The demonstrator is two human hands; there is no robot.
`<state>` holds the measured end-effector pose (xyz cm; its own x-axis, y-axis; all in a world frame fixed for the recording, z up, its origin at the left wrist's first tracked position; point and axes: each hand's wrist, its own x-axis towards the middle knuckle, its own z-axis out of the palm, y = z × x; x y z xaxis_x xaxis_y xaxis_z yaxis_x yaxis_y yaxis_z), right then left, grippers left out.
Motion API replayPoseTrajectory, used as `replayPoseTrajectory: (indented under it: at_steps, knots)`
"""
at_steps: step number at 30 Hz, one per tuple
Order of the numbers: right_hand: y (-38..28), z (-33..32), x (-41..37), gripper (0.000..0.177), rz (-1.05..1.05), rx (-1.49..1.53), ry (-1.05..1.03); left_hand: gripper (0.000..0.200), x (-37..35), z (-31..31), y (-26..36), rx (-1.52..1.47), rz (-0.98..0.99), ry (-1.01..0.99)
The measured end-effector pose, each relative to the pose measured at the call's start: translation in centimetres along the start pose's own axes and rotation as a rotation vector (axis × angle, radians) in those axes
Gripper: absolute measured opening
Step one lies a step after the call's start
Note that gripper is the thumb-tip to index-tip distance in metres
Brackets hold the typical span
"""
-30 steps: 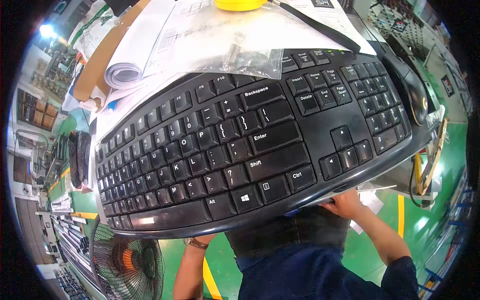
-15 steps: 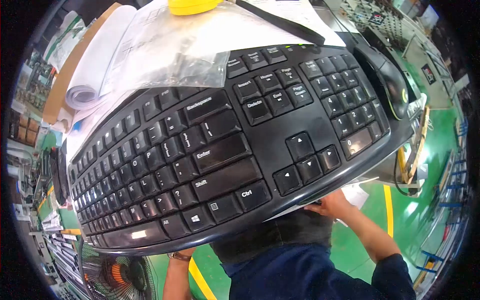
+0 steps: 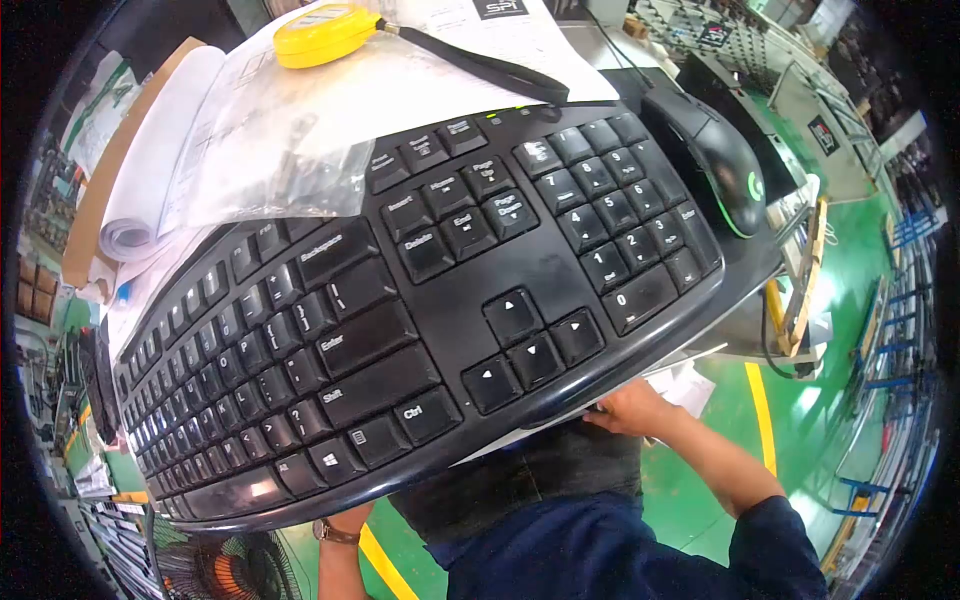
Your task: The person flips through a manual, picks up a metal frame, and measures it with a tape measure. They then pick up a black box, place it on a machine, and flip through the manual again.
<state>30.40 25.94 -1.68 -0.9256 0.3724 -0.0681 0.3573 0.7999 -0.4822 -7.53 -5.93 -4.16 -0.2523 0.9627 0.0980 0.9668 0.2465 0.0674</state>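
A large black keyboard (image 3: 450,310) fills the middle of the view, tilted across it. My right hand (image 3: 632,408) is at its lower edge, fingers curled and closed; what they hold is hidden. White paper (image 3: 685,388) shows just beside that hand. Below the keyboard's lower left edge is my left hand (image 3: 350,519), with a watch at the wrist; the keyboard hides its fingers.
A black mouse (image 3: 712,160) lies right of the keyboard. Behind are a yellow tape measure (image 3: 325,36) with a black strap, paper sheets (image 3: 450,95), a clear plastic bag (image 3: 300,170) and a rolled sheet (image 3: 150,170). A fan (image 3: 225,570) stands at lower left.
The keyboard and mouse have shifted left in the view, and more of the tape measure shows. Both hands keep nearly the same places below the keyboard's edge.
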Motion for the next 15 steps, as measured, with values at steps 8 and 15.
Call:
replayPoseTrajectory:
  at_steps: [8,15]
  knots:
    - [-0.5,-1.0,-0.9,0.074,0.051,-0.014,0.08,0.061,0.3,-0.3,0.3,0.045,-0.012,-0.019]
    - [0.0,-1.2,-1.7,0.06,0.029,-0.043,0.131,0.051,1.0,-1.5,1.9,-0.094,-0.043,0.017]
